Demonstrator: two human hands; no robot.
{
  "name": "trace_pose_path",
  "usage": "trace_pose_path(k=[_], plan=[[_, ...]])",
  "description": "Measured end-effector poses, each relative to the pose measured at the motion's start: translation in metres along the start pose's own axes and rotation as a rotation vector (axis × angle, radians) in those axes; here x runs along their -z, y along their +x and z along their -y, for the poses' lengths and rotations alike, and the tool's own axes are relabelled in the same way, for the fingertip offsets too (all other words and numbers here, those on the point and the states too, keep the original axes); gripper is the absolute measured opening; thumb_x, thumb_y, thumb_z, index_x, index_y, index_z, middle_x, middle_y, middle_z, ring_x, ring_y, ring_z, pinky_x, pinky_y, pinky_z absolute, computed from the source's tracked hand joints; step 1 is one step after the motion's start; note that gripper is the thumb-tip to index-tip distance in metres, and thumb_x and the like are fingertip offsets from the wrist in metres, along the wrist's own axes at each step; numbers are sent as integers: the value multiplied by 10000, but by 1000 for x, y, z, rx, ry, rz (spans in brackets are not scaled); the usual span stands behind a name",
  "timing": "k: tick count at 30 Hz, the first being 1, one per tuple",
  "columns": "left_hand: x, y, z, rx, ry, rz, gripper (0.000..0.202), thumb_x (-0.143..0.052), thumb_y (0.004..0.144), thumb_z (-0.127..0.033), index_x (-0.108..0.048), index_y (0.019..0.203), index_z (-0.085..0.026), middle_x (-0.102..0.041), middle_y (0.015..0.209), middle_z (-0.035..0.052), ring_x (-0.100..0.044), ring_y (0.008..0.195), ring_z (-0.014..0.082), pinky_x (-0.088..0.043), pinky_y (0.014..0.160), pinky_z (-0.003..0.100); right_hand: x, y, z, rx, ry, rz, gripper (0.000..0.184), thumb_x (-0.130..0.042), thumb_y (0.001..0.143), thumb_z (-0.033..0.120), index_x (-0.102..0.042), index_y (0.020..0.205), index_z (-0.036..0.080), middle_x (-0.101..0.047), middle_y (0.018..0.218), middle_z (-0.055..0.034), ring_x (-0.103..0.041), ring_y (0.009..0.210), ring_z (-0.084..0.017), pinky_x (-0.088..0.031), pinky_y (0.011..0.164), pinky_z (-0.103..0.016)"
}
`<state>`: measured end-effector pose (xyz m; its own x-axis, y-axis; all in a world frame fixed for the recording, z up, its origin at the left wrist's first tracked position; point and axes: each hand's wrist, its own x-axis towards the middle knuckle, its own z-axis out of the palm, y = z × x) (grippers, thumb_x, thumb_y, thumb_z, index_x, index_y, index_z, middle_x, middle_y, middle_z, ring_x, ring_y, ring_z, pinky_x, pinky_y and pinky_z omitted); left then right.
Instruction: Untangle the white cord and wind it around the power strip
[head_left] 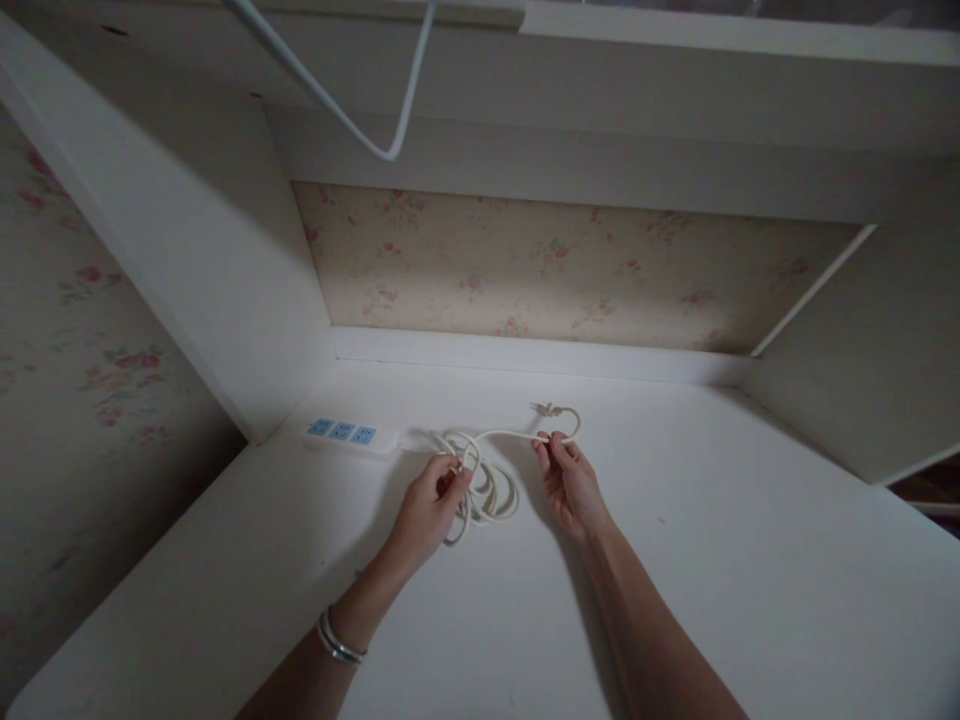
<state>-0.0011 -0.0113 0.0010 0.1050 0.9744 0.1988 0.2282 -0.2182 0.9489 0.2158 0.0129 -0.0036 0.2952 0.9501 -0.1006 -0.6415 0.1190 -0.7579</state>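
A white power strip (353,436) with three blue socket faces lies on the white desktop at the left. Its pale power cord (496,500) is bunched in loose, tangled loops to the right of the strip. My left hand (432,497) pinches part of these loops between thumb and fingers. With fingertips closed, my right hand (570,485) grips a single stretch of the cord near its plug end. The plug (547,409) rests just beyond my right hand, its prongs pointing left, with a short curve of cord behind it.
The white desktop (712,560) has a raised back edge (525,352) and side panels (187,200) left and right. Overhead runs a shelf (600,90), with a bent white rod or cable (386,155) hanging in front. Floral wallpaper (480,265) covers the back.
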Motion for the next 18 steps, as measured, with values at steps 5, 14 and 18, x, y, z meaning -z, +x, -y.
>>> trace_pose_path(k=[5,14,18], plan=[[3,2,0,-20,3,-25,273,-543,859,-418,-652,941,-181,-602,725,-5,-537,656,129,-409,614,224,-3,-4,-3,-26,-13,58,231,-790,704,295,-616,826,205,-688,936,-3,-668,822,-91,-566,753,-142],[2,2,-13,101,-244,106,266,-641,779,-387,-629,898,-149,-557,665,-16,-516,588,112,-414,561,214,-17,-20,-6,76,-190,132,281,-757,712,307,-636,950,220,-665,1014,-9,-629,982,-137,-509,890,-223],[4,1,-18,112,-253,123,232,-589,823,-399,-610,882,-175,-528,610,-38,-502,555,102,-394,541,200,-16,-20,-13,99,-288,70,262,-735,708,363,-643,908,222,-660,928,-1,-631,895,-150,-506,836,-265]])
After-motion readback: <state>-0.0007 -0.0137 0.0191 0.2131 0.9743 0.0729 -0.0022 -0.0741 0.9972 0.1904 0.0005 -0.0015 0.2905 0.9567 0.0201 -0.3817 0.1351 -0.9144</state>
